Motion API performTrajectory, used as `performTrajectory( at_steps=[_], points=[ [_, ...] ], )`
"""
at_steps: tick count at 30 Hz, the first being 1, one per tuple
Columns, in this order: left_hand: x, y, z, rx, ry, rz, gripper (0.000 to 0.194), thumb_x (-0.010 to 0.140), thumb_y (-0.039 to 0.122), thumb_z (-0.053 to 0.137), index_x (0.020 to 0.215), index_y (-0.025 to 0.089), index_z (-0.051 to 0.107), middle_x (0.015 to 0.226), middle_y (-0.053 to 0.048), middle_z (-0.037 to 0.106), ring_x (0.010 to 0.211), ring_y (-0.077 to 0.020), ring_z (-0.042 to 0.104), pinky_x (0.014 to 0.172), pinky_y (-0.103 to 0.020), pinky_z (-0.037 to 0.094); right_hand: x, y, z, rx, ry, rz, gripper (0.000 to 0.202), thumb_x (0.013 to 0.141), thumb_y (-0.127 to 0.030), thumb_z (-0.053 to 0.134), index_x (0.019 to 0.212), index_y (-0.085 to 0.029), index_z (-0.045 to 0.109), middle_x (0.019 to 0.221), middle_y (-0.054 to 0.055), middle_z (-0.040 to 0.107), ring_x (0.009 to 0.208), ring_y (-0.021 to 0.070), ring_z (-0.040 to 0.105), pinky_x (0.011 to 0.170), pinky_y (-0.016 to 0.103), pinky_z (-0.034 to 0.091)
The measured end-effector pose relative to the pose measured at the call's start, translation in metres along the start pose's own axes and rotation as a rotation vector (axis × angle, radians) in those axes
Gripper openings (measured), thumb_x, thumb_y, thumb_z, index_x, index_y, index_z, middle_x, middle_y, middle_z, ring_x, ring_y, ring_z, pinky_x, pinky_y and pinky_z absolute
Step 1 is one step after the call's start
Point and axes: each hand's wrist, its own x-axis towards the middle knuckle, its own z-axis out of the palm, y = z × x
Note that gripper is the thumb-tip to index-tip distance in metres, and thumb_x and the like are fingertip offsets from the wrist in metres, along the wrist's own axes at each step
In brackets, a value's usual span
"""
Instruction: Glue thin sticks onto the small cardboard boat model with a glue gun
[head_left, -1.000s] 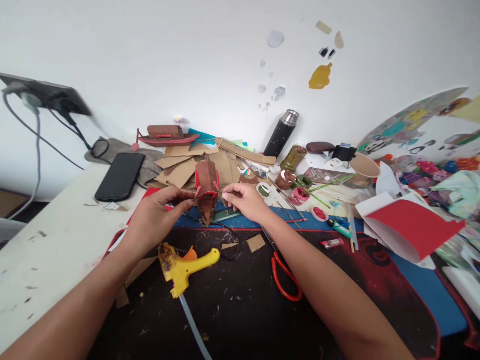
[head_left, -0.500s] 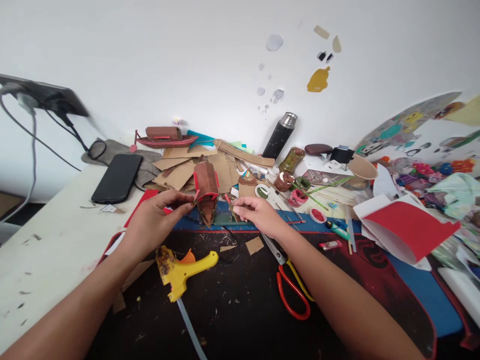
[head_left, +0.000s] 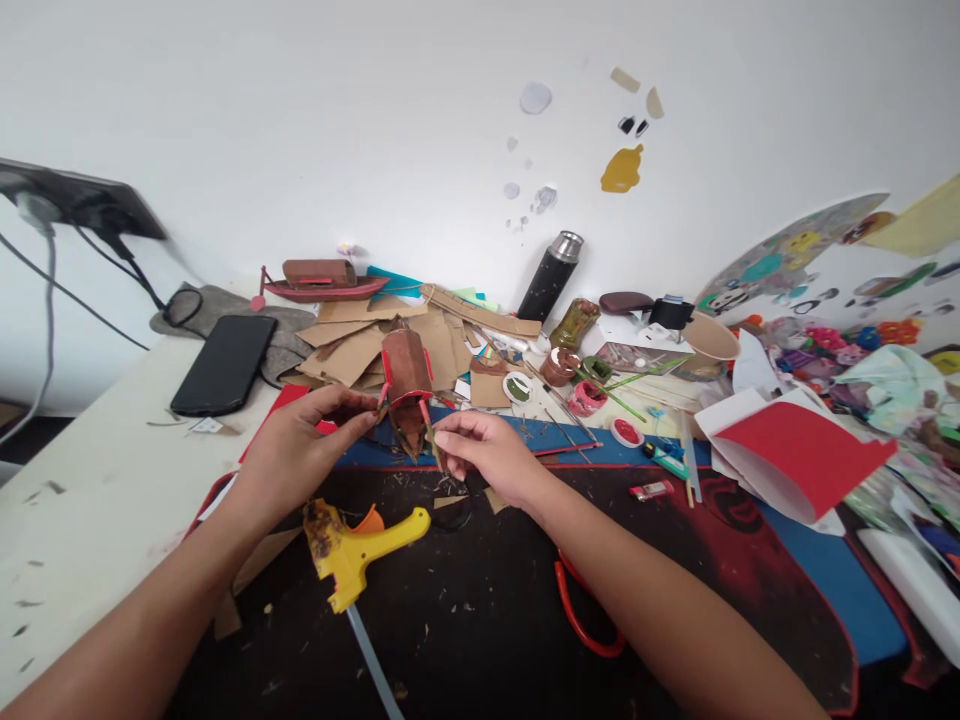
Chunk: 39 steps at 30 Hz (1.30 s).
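Note:
A brown model boat (head_left: 408, 365) with an arched cover and red trim sits in front of me, its near end pointing toward me. My left hand (head_left: 319, 435) pinches a short, red-tipped stick (head_left: 383, 397) against the boat's left side; the fingers partly hide it. Between the fingertips of my right hand (head_left: 487, 450) is a thin brown stick (head_left: 432, 437) with a red upper end. That upper end meets or overlaps the boat's right edge; contact is hard to tell. Below the left hand lies a yellow glue gun (head_left: 352, 550) with a clear glue stick.
Red-handled scissors (head_left: 585, 615) lie partly under my right forearm. Cardboard pieces (head_left: 349, 355) are piled behind the boat, near a second model boat (head_left: 322, 281). Paint pots (head_left: 587, 397), a black flask (head_left: 551, 277) and a phone (head_left: 225, 365) stand or lie around.
My right hand has moved left and slightly down, bringing its stick from beside the boat to the boat's right edge. My left hand stays at the left side. The view has shifted slightly.

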Motion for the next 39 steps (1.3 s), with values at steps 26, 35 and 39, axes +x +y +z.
performTrajectory(
  at_steps=[26, 35, 39],
  points=[
    [0.0, 0.002, -0.001, 0.017, -0.015, -0.001, 0.035, 0.083, 0.058, 0.066, 0.094, 0.027, 0.077, 0.099, -0.003, 0.082, 0.092, -0.0274, 0.074, 0.079, -0.033, 0.056, 0.051, -0.017, -0.024, 0.248, 0.318, -0.15, 0.04, 0.064, -0.041, 0.093, 0.089, -0.02, 0.07, 0.061, -0.005, 0.058, 0.053, 0.0094, 0.051, 0.042, 0.02, 0.033],
    [-0.001, 0.003, -0.005, -0.011, -0.022, 0.011, 0.034, 0.083, 0.057, 0.066, 0.094, 0.027, 0.076, 0.102, -0.004, 0.082, 0.096, -0.028, 0.074, 0.081, -0.034, 0.056, 0.051, -0.021, -0.072, 0.274, 0.504, -0.184, 0.045, 0.053, -0.038, 0.096, 0.082, -0.019, 0.067, 0.061, -0.007, 0.058, 0.052, 0.0071, 0.048, 0.042, 0.018, 0.034],
    [-0.003, 0.005, -0.004, -0.02, -0.028, 0.015, 0.034, 0.084, 0.057, 0.066, 0.096, 0.027, 0.076, 0.101, -0.004, 0.081, 0.095, -0.0267, 0.073, 0.082, -0.033, 0.055, 0.047, -0.021, -0.064, 0.234, 0.484, -0.173, 0.045, 0.057, -0.04, 0.096, 0.085, -0.019, 0.068, 0.061, -0.006, 0.059, 0.052, 0.0088, 0.052, 0.041, 0.019, 0.033]
  ],
)
